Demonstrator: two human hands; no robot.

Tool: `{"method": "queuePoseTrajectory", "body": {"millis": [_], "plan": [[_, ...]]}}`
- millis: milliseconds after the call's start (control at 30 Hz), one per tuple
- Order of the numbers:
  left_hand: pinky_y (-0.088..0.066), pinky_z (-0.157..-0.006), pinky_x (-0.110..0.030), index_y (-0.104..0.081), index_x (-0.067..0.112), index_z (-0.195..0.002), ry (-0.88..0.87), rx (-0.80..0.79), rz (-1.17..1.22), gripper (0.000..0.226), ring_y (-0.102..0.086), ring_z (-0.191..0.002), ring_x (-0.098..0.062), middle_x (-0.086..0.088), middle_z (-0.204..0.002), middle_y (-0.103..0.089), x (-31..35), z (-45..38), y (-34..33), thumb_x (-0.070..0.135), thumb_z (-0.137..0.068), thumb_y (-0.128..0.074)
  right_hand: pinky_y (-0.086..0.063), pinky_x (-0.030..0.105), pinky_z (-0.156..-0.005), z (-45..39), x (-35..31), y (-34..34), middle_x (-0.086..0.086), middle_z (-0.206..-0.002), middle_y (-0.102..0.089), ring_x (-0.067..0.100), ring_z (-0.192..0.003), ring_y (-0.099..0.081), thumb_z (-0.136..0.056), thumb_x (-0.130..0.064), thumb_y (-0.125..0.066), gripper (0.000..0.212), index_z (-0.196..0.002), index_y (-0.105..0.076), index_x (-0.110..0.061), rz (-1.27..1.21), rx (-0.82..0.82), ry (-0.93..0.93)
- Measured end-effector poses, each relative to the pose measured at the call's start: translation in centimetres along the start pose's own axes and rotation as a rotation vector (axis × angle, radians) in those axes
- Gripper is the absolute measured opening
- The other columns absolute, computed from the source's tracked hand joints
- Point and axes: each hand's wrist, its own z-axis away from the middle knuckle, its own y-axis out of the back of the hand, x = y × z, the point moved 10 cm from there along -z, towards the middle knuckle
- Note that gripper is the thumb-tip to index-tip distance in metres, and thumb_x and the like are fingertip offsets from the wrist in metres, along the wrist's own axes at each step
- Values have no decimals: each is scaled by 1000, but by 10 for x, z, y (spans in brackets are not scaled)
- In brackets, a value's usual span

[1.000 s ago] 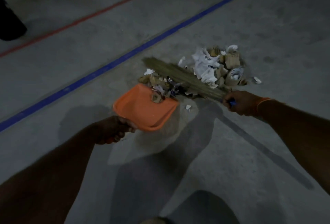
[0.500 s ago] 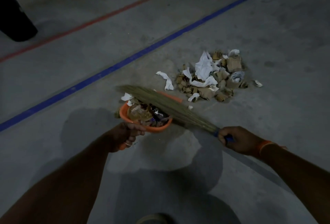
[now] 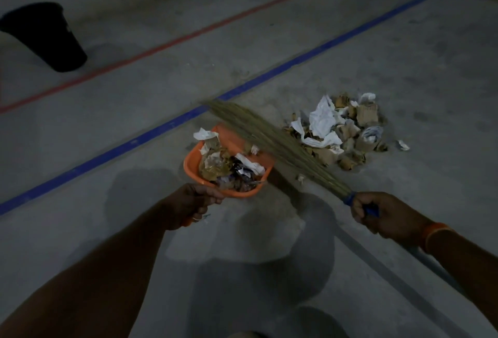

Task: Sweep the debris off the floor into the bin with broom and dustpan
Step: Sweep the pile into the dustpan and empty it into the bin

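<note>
Floor point(image 3: 377, 230) debris point(image 3: 336, 127) beyond right hand point(image 3: 388, 215)

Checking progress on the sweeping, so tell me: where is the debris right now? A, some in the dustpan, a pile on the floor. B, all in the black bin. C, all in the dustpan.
A: the orange dustpan holds scraps, while the debris pile lies on the floor beside the broom.

We note both forearms bare, no sleeves in view. The right wrist carries an orange band point(image 3: 434, 235). On the left hand point(image 3: 192, 206) we see a pale ring point(image 3: 196, 218) on one of the fingers. No gloves worn.
</note>
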Motion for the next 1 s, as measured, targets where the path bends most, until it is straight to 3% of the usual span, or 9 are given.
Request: {"method": "queuePoseTrajectory", "body": {"millis": [67, 200, 467, 567, 767, 867, 1000], "plan": [[-28, -35, -14, -71, 2, -102, 10, 50, -28, 19, -35, -39, -6, -2, -57, -52, 13, 15, 12, 2, -101, -52, -41, 22, -49, 6, -26, 5, 19, -74, -55, 15, -53, -48, -83, 14, -50, 25, -73, -54, -7, -52, -9, -13], [-24, -42, -15, -75, 11, -101, 24, 118, 14, 17, -32, -44, -9, -5, -62, -47, 37, 60, 39, 8, -99, -58, -38, 25, -48, 21, -87, 8, 20, -74, -53, 17, -52, -45, -82, 19, -47, 29, -72, -51, -8, -148, -34, -49], [-25, -37, -13, -70, 2, -107, 55, 248, 180, 20, -36, -37, -6, 2, -52, -49, 139, 180, 109, 2, -102, -51, -34, 30, -47, 11, -269, 23, 23, -75, -50, 21, -49, -44, -81, 22, -43, 33, -71, -51, -9, -233, -71, -83], [-26, -36, -14, -72, 5, -102, 44, 309, 225, 20, -35, -37, -7, -1, -52, -44, 181, 213, 159, 3, -101, -52, -37, 29, -45, -20, -346, 30, 18, -69, -52, 20, -48, -47, -82, 21, -47, 33, -71, -52, -10, -212, -56, -42], [-28, -33, -13, -63, -8, -110, -35, 364, 299, 20, -38, -34, -3, 6, -49, -57, 264, 233, 259, -6, -101, -45, -37, 26, -42, -105, -472, 16, 16, -63, -49, 20, -45, -47, -83, 20, -50, 24, -73, -49, -2, -252, -67, 19], [-26, -36, -13, -67, -2, -105, -46, 445, 279, 23, -34, -36, -4, 2, -50, -47, 281, 220, 322, -5, -101, -45, -39, 27, -43, -158, -521, 5, 22, -62, -49, 22, -46, -48, -84, 16, -51, 30, -70, -51, -11, -288, -84, 50], [-23, -45, -19, -79, 13, -94, -73, 518, 255, 33, -34, -42, -10, -7, -63, -45, 300, 181, 409, 0, -101, -49, -38, 27, -43, -248, -574, -6, 9, -58, -47, 21, -46, -45, -87, 13, -52, 33, -69, -50, -15, -351, -106, 62]]}}
